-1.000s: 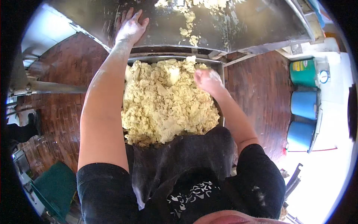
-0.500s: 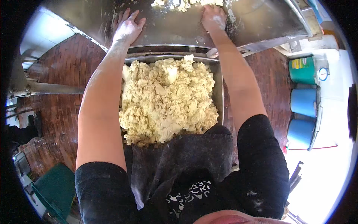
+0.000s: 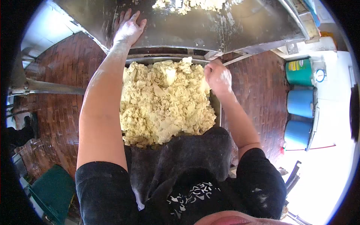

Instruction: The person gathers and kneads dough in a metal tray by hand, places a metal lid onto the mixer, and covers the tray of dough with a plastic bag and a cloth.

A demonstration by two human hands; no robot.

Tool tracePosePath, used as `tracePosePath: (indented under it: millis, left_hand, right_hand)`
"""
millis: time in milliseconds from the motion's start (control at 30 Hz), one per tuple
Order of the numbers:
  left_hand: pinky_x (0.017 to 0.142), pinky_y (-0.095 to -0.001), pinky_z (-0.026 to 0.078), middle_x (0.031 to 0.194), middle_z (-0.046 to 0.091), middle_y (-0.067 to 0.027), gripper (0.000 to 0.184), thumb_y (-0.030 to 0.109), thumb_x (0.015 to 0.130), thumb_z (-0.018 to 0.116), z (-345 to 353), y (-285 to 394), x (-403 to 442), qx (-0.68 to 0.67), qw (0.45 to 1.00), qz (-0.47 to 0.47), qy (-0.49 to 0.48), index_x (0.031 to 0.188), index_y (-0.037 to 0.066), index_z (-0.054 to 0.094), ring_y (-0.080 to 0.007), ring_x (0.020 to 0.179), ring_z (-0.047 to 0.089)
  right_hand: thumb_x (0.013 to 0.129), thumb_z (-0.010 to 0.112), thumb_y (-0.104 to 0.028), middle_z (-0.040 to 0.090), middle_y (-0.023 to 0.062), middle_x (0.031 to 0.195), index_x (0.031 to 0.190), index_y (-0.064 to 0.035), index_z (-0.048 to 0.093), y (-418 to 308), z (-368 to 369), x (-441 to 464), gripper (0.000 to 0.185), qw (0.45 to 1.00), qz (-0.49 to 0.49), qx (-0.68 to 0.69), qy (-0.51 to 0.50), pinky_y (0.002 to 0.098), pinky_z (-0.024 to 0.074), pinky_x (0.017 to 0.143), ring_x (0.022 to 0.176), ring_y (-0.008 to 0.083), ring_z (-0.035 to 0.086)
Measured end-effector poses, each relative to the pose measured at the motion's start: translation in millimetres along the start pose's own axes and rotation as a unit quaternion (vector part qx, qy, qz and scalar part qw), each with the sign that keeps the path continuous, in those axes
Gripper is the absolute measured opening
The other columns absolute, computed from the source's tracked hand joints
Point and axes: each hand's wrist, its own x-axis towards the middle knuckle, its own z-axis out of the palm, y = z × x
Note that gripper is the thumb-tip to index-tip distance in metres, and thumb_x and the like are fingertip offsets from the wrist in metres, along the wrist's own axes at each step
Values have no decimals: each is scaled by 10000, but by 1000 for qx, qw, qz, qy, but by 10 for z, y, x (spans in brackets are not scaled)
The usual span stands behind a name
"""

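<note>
A long, shiny grey metal table (image 3: 258,28) runs along the front, with pale yellow dough crumbs (image 3: 208,4) at its far side. Off to the right, on the red-brown floor (image 3: 251,86), a round green bin with a yellow label (image 3: 300,72) stands in a row with two round blue bins (image 3: 300,103). On the left, a thick grey metal pole (image 3: 56,88) pokes in, and a dark shoe (image 3: 30,127) shows near a big dark green bin (image 3: 52,191). A dusty black cloth apron (image 3: 183,152) hides the near edge of the silver metal tub (image 3: 157,59).

The big pale yellow dough (image 3: 165,105) fills that tub, right between the person and the table. It looks lumpy and torn, with a few smooth, lighter bits.

The left hand (image 3: 128,30) is flat on the table, fingers spread. The right hand (image 3: 219,78) is over the tub's far right corner, fingers curled; I can't tell if it holds anything.
</note>
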Motion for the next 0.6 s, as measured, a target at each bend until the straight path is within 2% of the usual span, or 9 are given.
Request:
tracePosePath:
  millis: [133,267,333,400,433,467,533,567,600]
  left_hand:
    - [1249,-479,172,1628,330,-113,612,553,974,508,-93,46,1,-17,1000,-13,-14,1494,230,494,-321,1518,256]
    - [1252,-477,164,1626,331,-117,617,546,967,525,-171,82,-20,-13,1000,-21,-20,1491,222,500,-328,1518,252]
    - [1248,-493,167,1616,347,-126,616,542,961,534,-151,63,-7,-37,999,-13,-5,1481,212,514,-336,1516,255]
    - [1244,-501,170,1609,358,-133,617,542,954,541,-128,50,-17,-42,999,-13,0,1472,207,526,-343,1513,260]
    - [1239,-509,180,1602,367,-141,621,546,944,551,-121,43,-22,-54,998,-12,11,1461,201,540,-351,1509,269]
    - [1239,-509,181,1601,369,-142,624,548,942,553,-133,41,-29,-53,998,-12,13,1461,201,540,-352,1508,271]
    - [1238,-509,184,1599,373,-144,630,553,939,556,-147,56,-40,-53,998,-10,17,1461,201,540,-353,1507,274]
    - [1239,-507,186,1598,375,-141,627,551,938,557,-104,36,-30,-62,998,-12,15,1460,204,541,-346,1508,274]
    - [1234,-503,201,1599,374,-140,629,557,942,559,-94,22,-14,-55,998,-10,17,1465,209,534,-352,1500,288]
  right_hand:
    - [872,707,-204,625,231,1125,1041,-72,703,-233,-163,563,214,995,-13,88,51,471,569,784,945,433,665]
    - [879,721,-318,554,221,1357,1431,-120,481,-619,213,1571,634,996,-33,-16,78,539,442,1038,1271,411,530]
    - [882,682,-428,519,194,1419,1469,-153,451,-692,570,2079,687,983,-118,-80,113,610,368,1079,1307,386,508]
    - [894,635,-571,415,196,1524,1458,-109,501,-996,605,2344,741,964,-170,-110,171,542,365,1123,1352,415,449]
    - [809,733,-422,439,263,1498,1348,-107,583,-838,930,2635,641,933,-271,-39,235,602,322,1154,1386,486,393]
    - [788,728,-469,282,258,1601,1469,-174,495,-1009,925,2762,777,981,-134,-19,137,667,221,1171,1451,508,272]
    - [781,703,-504,213,256,1630,1518,-260,445,-922,1058,3028,818,991,-91,33,92,671,238,1160,1453,509,271]
    - [795,682,-510,234,251,1624,1488,-303,484,-770,1346,3229,750,976,-122,-12,182,675,269,1135,1450,510,267]
    - [831,652,-493,354,216,1567,1408,-275,562,-637,1520,3333,623,944,-171,-46,280,693,391,1004,1339,484,438]
